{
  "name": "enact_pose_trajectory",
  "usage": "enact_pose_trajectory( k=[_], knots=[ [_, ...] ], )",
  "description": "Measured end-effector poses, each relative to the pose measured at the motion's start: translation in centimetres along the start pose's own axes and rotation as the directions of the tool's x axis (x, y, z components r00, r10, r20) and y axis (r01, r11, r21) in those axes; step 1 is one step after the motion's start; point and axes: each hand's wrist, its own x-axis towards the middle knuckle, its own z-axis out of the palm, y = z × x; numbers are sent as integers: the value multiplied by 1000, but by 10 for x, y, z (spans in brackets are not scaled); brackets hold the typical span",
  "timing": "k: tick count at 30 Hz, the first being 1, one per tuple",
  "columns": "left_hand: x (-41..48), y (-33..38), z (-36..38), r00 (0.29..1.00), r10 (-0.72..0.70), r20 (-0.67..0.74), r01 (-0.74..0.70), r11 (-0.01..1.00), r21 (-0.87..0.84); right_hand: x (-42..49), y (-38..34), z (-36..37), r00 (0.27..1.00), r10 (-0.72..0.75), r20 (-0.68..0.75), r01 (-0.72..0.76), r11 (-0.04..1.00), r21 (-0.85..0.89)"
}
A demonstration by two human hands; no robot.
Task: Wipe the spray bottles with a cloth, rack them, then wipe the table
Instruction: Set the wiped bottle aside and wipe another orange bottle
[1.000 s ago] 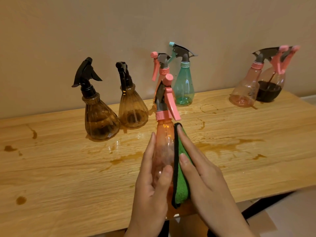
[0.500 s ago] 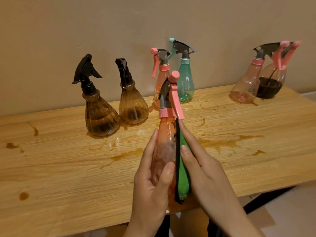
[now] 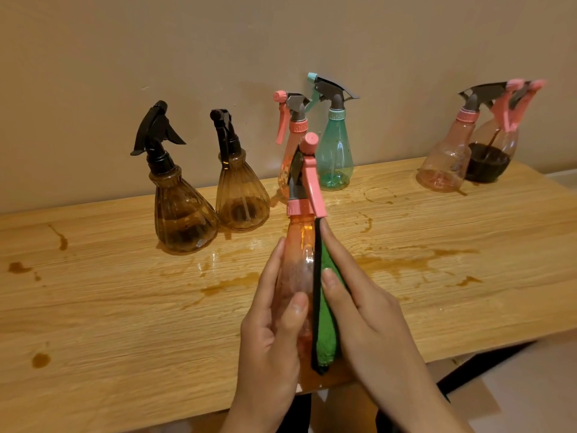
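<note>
An orange spray bottle (image 3: 300,245) with a pink trigger head is held upright above the table's front edge. My left hand (image 3: 274,332) grips its body, thumb across the front. My right hand (image 3: 368,310) presses a green cloth (image 3: 326,323) with a black edge flat against the bottle's right side, fingers straight. Two brown ribbed bottles (image 3: 181,210) (image 3: 242,195) stand at the back left. A pink bottle (image 3: 292,132) and a teal bottle (image 3: 335,151) stand behind the held one.
The wooden table (image 3: 109,307) carries brown spill stains and wet streaks across its middle and left. Two more pink-headed bottles (image 3: 446,160) (image 3: 490,151) stand at the back right, one with dark liquid. A beige wall runs right behind the table.
The bottle's spray head has turned a little between my hands, and the cloth has shifted along the bottle's right side. The bottles on the table have not moved.
</note>
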Motion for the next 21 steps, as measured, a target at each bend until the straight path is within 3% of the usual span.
enact_pose_trajectory(
  k=[4, 7, 9, 15, 21],
  knots=[
    [2, 1, 0, 998, 19, -64, -19, 1000, 2, -18, 2, 15, 996, -94, 0, 91, 969, -229],
    [4, 1, -2, 993, -10, -114, 2, 998, -66, -37, 6, 28, 996, -79, -51, 61, 952, -300],
    [3, 1, -2, 995, -11, -101, 6, 998, -57, -37, 7, 28, 994, -75, -80, 52, 964, -260],
    [-2, 4, 1, 999, -5, 33, 3, 999, 47, -4, 1, 1, 992, 122, -43, -116, 986, 120],
    [3, 2, -1, 994, -26, -105, 20, 998, -56, -28, 9, 19, 999, -39, -18, 36, 992, -117]
  ],
)
